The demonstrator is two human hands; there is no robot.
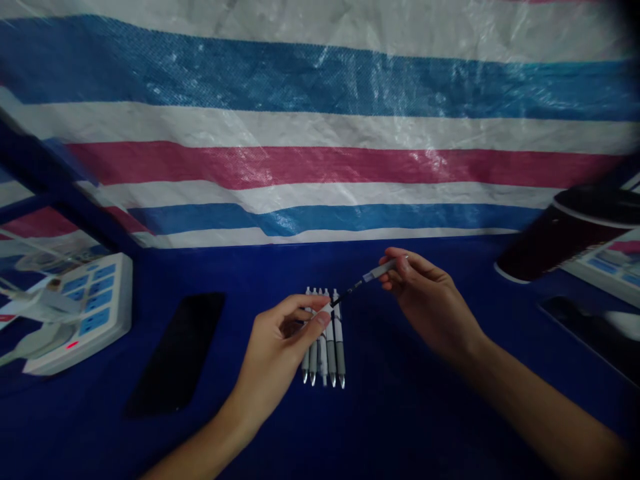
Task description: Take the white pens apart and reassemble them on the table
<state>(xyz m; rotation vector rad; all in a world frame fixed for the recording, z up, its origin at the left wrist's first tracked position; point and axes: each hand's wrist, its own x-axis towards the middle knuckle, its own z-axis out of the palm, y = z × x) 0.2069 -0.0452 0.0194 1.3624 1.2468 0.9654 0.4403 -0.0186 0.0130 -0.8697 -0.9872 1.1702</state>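
Note:
My left hand (287,340) pinches a white pen barrel (327,309) between thumb and fingertips. Out of that barrel runs a thin dark refill (346,294), slanting up to the right. At the upper end of the refill is a grey pen grip section (381,269) with a clear end, pinched by my right hand (425,300). Whether the refill's tip sits inside the grip section I cannot tell. Under and beside my left hand, several white pens with grey grips (341,353) lie side by side, tips toward me; my fingers hide part of them.
To the left stands a white power strip (107,320) with plugs, beside a black phone (180,353). A dark cup (555,233) and another dark phone-like object (585,333) are on the right. Behind the blue table (410,413) hangs a striped plastic sheet (325,167).

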